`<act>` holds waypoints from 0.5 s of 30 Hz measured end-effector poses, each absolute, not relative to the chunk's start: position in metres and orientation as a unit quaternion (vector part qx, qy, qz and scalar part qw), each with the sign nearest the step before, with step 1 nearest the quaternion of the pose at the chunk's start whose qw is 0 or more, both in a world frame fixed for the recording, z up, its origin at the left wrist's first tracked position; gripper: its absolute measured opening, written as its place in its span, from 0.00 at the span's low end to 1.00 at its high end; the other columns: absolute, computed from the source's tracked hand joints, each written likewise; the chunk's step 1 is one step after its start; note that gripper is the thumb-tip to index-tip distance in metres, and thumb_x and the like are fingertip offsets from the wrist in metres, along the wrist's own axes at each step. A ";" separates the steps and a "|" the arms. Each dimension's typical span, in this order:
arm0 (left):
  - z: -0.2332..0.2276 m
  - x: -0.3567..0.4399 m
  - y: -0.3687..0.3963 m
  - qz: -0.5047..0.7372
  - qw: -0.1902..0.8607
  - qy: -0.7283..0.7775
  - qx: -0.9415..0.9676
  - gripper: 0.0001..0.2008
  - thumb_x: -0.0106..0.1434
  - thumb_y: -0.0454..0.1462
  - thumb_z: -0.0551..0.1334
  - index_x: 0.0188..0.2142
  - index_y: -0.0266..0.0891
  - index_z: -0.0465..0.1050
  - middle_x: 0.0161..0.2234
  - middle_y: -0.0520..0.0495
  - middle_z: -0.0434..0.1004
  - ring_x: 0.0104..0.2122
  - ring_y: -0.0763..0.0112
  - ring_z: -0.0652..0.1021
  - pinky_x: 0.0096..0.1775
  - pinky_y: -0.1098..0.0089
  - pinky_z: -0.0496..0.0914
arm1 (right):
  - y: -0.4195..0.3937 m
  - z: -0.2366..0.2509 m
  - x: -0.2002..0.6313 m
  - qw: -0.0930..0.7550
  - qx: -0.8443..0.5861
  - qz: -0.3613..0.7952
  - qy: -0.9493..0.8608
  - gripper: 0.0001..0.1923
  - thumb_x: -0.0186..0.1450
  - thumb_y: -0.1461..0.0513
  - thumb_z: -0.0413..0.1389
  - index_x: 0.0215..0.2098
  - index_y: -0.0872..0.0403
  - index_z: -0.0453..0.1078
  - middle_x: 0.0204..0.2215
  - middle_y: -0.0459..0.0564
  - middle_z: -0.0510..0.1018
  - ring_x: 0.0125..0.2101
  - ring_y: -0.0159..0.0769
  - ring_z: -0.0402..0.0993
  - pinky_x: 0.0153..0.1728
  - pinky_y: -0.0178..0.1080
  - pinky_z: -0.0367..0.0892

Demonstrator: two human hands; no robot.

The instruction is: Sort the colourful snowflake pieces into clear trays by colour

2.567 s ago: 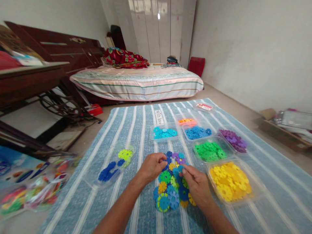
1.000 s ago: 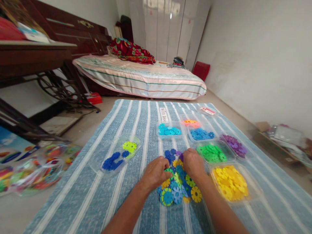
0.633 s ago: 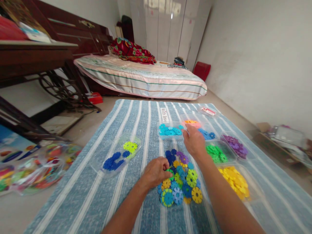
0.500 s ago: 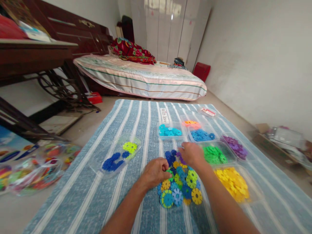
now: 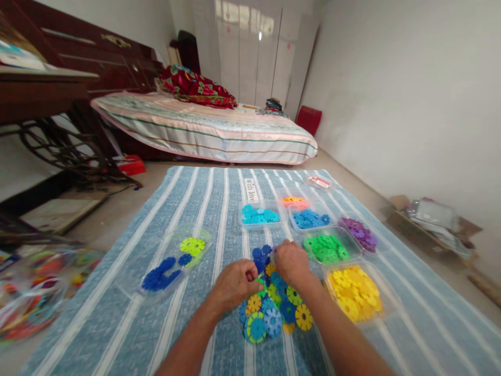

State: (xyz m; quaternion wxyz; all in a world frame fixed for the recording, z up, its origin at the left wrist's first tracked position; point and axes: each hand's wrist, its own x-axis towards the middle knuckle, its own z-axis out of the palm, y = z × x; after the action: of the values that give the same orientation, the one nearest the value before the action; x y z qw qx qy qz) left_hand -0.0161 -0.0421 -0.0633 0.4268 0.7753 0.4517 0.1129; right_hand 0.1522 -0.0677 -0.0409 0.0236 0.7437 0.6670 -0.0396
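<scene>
Both hands down in mixed disc pile (image 5: 274,308) — left hand (image 5: 234,284) pinching green disc (image 5: 259,281); right hand (image 5: 289,263) curled, grip unclear.

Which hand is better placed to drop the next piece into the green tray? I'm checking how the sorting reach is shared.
Probably the right hand: it rests on the mixed pile right beside the green tray. The left hand sits on the pile's far side and would have to cross over.
</scene>
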 end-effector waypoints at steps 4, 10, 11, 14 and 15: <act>-0.062 -0.016 -0.040 0.116 0.423 0.453 0.777 0.09 0.45 0.42 0.62 0.23 0.39 0.66 0.20 0.57 0.65 0.26 0.73 0.68 0.28 0.74 0.60 | -0.070 -0.039 0.152 0.011 0.738 -0.032 0.674 0.14 0.62 0.71 0.47 0.40 0.60 0.74 0.38 0.61 0.76 0.42 0.46 0.73 0.36 0.40 0.67; -0.063 -0.016 -0.039 0.125 0.428 0.448 0.775 0.10 0.46 0.42 0.61 0.22 0.40 0.65 0.20 0.57 0.64 0.25 0.73 0.67 0.28 0.73 0.60 | -0.070 -0.037 0.158 -0.016 0.736 -0.025 0.676 0.14 0.60 0.72 0.48 0.39 0.60 0.73 0.37 0.60 0.77 0.39 0.42 0.75 0.34 0.35 0.67; -0.063 -0.016 -0.039 0.124 0.427 0.447 0.776 0.10 0.46 0.43 0.61 0.23 0.40 0.65 0.20 0.57 0.64 0.25 0.73 0.67 0.28 0.73 0.60 | -0.071 -0.036 0.161 -0.021 0.735 -0.026 0.677 0.13 0.60 0.72 0.49 0.38 0.59 0.73 0.36 0.58 0.77 0.38 0.40 0.75 0.34 0.34 0.66; -0.063 -0.017 -0.039 0.121 0.429 0.447 0.776 0.10 0.46 0.43 0.61 0.23 0.40 0.65 0.20 0.57 0.64 0.25 0.72 0.67 0.28 0.73 0.60 | -0.075 -0.025 0.177 -0.042 0.732 -0.024 0.680 0.11 0.62 0.69 0.50 0.36 0.55 0.73 0.35 0.52 0.79 0.35 0.35 0.76 0.34 0.32 0.64; -0.064 -0.017 -0.039 0.120 0.429 0.449 0.775 0.10 0.46 0.44 0.61 0.23 0.40 0.65 0.20 0.57 0.64 0.25 0.72 0.67 0.28 0.73 0.60 | -0.078 -0.019 0.186 -0.049 0.733 -0.020 0.678 0.12 0.63 0.68 0.49 0.36 0.54 0.74 0.35 0.50 0.79 0.35 0.34 0.75 0.35 0.31 0.64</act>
State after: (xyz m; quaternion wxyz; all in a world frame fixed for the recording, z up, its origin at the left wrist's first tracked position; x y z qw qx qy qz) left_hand -0.0166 -0.0386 -0.0635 0.4292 0.7746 0.4487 0.1204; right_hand 0.1858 -0.0776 -0.0192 -0.0495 0.7334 0.6777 -0.0201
